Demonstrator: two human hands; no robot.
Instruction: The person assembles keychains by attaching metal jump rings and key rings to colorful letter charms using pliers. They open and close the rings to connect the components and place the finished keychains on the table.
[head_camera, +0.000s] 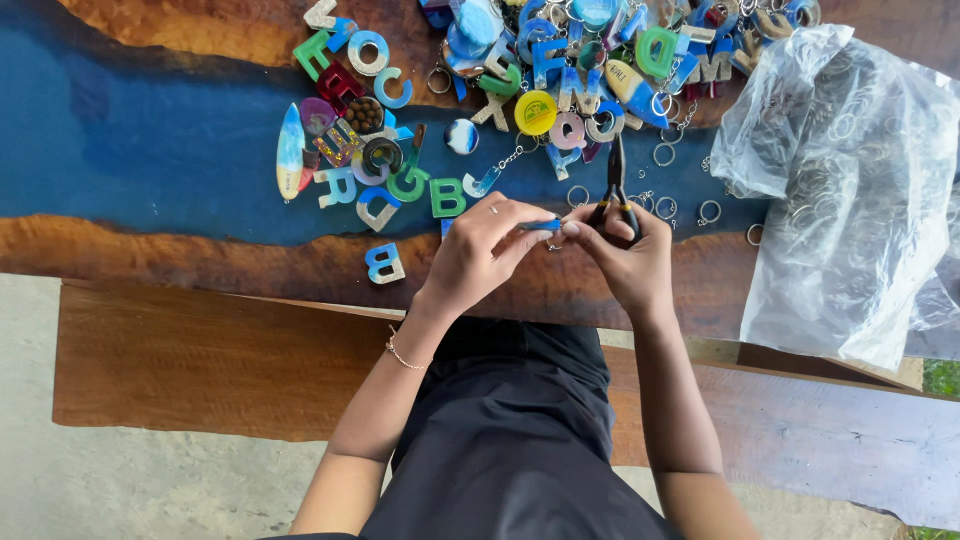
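Here, notes by item, from the held piece outward.

Blue piece (541, 227): small, pinched between both hands just above the near edge of the surface; kind too small to tell, likely a resin charm. Kept low and close to the body, seemingly for a steady, close look.
Left hand (480, 250): fingers curled shut on the blue piece, thumb and forefinger clamping its left end; ring on one finger, thin bracelet at the wrist.
Right hand (625, 255): wrapped closed around the handles of black pliers (615, 185); nose pointing away from the body, tip apparently free of the blue piece.
Loose rings (665, 205): scattered just beyond the pliers, within short reach.
Letter pile (380, 150): coloured resin letters and round charms heaped at mid-surface, some already with chains; one letter B (385, 262) apart, nearer the edge.
Plastic bag (850, 190): clear, crumpled, right of the hands, holding more rings; crowds that side.
Surface (150, 150): wood with a blue band; open room to the left, little to the right.
Bench (200, 360): below, close against the knees.
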